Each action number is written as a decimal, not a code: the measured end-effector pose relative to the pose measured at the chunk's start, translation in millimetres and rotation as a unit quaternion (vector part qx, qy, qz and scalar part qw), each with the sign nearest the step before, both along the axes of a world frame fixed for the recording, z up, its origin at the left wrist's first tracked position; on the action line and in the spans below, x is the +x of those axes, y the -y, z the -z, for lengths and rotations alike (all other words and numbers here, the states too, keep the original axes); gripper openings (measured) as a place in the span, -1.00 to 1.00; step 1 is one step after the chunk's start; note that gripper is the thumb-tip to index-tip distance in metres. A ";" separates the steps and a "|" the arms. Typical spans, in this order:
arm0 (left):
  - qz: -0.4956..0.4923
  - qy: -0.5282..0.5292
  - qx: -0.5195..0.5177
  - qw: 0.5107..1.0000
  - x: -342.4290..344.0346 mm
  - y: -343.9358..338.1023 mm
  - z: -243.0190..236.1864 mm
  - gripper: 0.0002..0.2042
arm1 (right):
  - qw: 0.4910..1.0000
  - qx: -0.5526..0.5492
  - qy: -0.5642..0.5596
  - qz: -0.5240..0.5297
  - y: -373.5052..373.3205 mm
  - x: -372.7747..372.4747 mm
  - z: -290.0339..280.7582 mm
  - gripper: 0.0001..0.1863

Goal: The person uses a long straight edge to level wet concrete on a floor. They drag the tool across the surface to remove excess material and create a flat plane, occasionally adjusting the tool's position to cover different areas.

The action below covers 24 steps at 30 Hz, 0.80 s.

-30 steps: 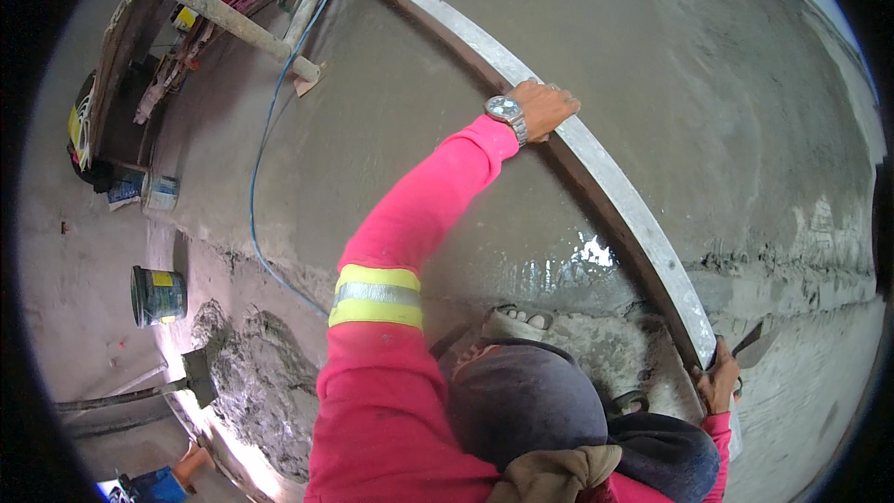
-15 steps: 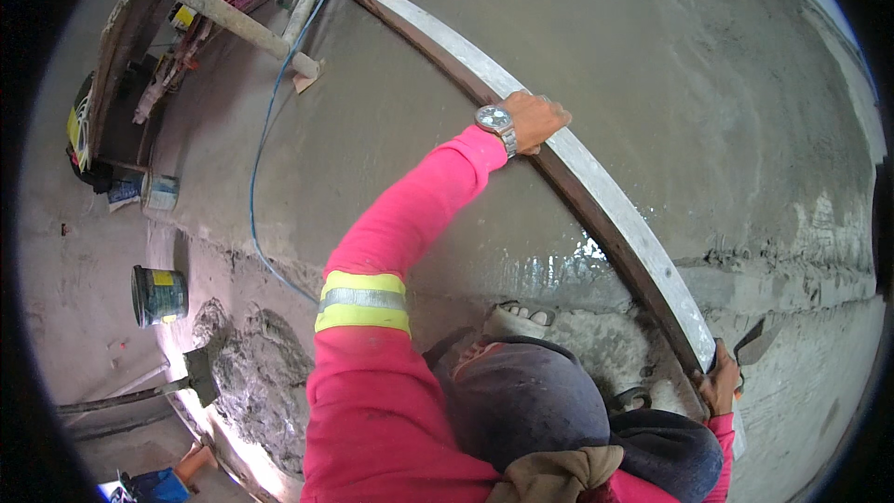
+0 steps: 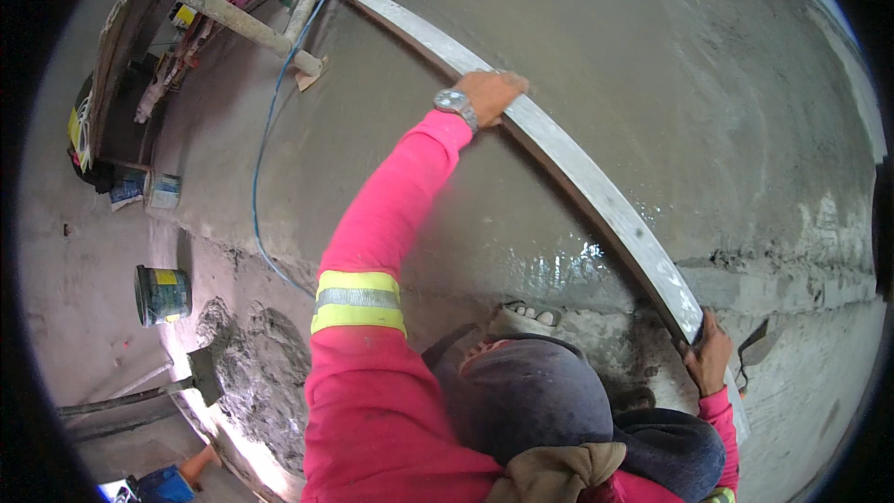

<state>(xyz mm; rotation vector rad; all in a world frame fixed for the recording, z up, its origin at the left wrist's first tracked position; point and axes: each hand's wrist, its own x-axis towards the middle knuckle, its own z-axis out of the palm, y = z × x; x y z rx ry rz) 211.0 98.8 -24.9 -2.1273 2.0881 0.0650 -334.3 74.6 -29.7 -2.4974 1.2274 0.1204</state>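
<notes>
A long aluminium straightedge lies slantwise over wet grey concrete, from the far left to the near right. My left hand, with a metal watch on the wrist, is closed over it around the middle of its length. At the near end, my right hand grips the bar, its thumb along the tip. Just right of that hand, a trowel rests against the rough concrete side. Both arms wear pink sleeves; the left has a yellow and silver band. The bar's underside is hidden.
A blue hose runs down the left part of the slab. Beyond it stands a cement-smeared wooden frame. A black bucket, a heap of wet mortar and a shovel are at the lower left.
Both hands have slid the straightedge away from me and somewhat left across the wet surface. My left hand has gone up and left; my right hand has moved forward with the near end.
</notes>
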 end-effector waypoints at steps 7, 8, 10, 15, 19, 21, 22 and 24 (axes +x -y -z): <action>-0.134 0.064 -0.015 0.989 103.7 -10.0 11.0 -0.45 | 0.997 0.024 0.015 -0.074 5.2 119.3 -5.3 -0.33; -0.165 0.064 -0.023 0.984 115.7 -11.1 10.4 -0.46 | 0.995 0.021 0.043 -0.090 5.8 135.6 -7.8 -0.33; -0.193 0.070 -0.013 0.979 129.1 -18.2 4.9 -0.51 | 0.993 0.022 0.043 -0.104 6.8 158.8 -12.9 -0.37; -0.111 0.093 -0.022 0.989 128.7 -21.2 0.1 -0.65 | 0.991 0.106 0.043 -0.066 15.0 143.2 -13.0 -0.35; -0.031 0.079 -0.055 0.995 77.3 -4.5 0.3 -0.67 | 0.994 0.068 0.037 -0.074 13.1 80.1 3.5 -0.29; -0.026 0.075 -0.033 0.996 49.8 3.0 -8.0 -0.67 | 0.994 0.055 0.053 -0.074 10.8 57.9 6.5 -0.26; -0.025 0.069 -0.037 0.997 44.8 2.4 -6.6 -0.66 | 0.995 0.068 0.046 -0.063 10.6 52.4 6.1 -0.27; -0.021 0.060 -0.043 0.997 36.9 1.1 -3.3 -0.64 | 0.994 0.096 0.036 -0.040 9.2 43.3 2.0 -0.28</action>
